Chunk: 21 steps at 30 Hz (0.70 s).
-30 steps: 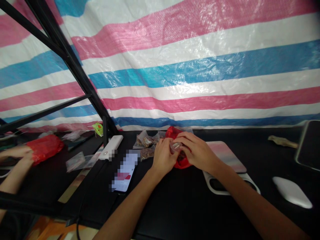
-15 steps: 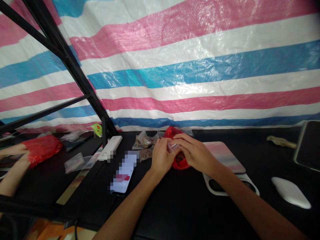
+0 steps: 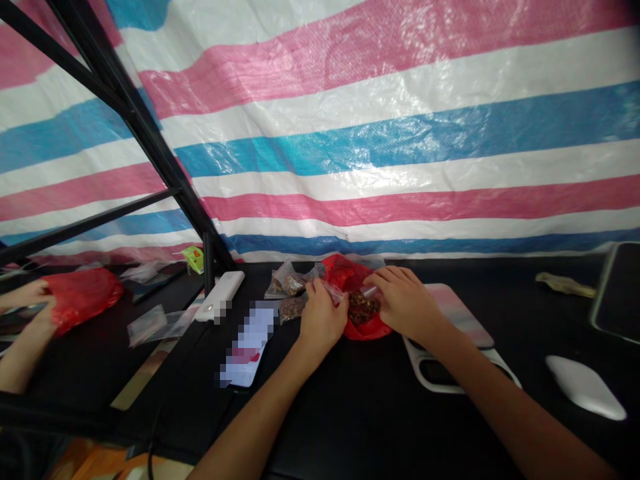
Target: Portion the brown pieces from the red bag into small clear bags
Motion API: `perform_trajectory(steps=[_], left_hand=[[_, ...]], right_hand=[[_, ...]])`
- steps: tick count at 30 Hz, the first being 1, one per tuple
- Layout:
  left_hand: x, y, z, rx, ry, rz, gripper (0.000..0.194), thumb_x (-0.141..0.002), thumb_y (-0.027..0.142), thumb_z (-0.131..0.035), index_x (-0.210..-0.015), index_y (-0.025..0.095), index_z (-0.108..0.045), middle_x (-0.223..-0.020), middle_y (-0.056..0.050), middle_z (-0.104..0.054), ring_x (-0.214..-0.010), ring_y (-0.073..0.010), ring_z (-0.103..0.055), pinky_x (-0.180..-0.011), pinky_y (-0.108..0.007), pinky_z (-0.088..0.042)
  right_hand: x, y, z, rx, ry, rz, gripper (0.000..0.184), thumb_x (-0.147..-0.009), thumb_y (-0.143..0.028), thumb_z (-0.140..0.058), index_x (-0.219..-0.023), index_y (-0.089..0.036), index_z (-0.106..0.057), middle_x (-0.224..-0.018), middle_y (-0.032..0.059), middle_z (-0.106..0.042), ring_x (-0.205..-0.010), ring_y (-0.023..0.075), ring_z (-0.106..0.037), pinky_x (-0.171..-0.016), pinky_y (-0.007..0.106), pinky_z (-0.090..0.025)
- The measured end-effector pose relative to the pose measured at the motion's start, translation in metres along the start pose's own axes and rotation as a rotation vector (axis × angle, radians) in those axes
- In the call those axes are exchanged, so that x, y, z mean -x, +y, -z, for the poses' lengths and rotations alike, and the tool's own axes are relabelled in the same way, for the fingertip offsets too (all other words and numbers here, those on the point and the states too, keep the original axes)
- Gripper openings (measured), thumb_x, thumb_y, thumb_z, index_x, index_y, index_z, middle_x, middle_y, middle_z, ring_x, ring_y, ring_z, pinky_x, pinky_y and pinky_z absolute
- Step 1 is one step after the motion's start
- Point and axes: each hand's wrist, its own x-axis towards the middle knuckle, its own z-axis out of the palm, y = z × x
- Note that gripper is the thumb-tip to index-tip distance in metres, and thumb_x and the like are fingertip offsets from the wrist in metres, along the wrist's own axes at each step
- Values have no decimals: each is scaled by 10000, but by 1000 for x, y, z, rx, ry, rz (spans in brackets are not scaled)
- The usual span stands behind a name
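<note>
Lightly, left hand (image 3: 323, 320) and right hand (image 3: 406, 303) fingers pinching opposite edges of a clear bag (image 3: 334, 291), above dark pieces (image 3: 363, 308) in a red bag (image 3: 345, 273).

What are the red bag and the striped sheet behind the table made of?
The red bag looks like thin, glossy plastic, crinkled and shiny along its folds. The striped sheet seems to be woven plastic tarpaulin: a fine crosshatch weave shows under its glossy sheen.
</note>
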Motion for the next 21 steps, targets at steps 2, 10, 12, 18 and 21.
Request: perform_trajectory(steps=[2,10,12,18,21], left_hand=[[-1,-2,-1,104,-68,-5,268,-884,280,-653,-1056,203,-462,-1088,-146,-646,-945,-296,-701,-803,-380,-509],[-11,-5,-11,574,-61,-3,285,-740,63,-626,-927,222,-482,-816,15,-637,-726,-166,-619,-709,-278,-464],[-13,-4,-12,701,-50,28,276,-723,44,-610,-905,211,-488,-797,25,-620,-696,-142,-595,-698,-260,-464],[-13,-4,-14,832,-81,123,250,-706,34,-580,-900,188,-543,-799,20,-628,-704,-134,-596,-697,-248,-462],[-12,-5,-18,914,-75,161,216,-697,52,-580,-871,178,-561,-780,16,-625,-698,-132,-586,-685,-243,-453]], right_hand=[[1,-2,0,39,-30,-13,300,-810,-83,-566,-1064,-172,-697,-1079,115,-721,-1097,288,-599,-968,399,-363],[3,-9,-1,47,-69,70,302,-785,-70,-570,-1045,-170,-685,-1081,118,-731,-1111,295,-585,-990,418,-346],[2,-10,0,57,-78,50,308,-750,-69,-587,-1028,-160,-682,-1078,129,-731,-1106,302,-584,-983,421,-351],[2,-12,-2,23,-89,26,269,-764,-85,-595,-1011,-152,-679,-1041,139,-729,-1093,303,-586,-964,414,-357],[3,-13,-8,-103,-96,33,283,-766,-84,-611,-1016,-192,-685,-1031,93,-736,-1082,269,-597,-960,383,-360]])
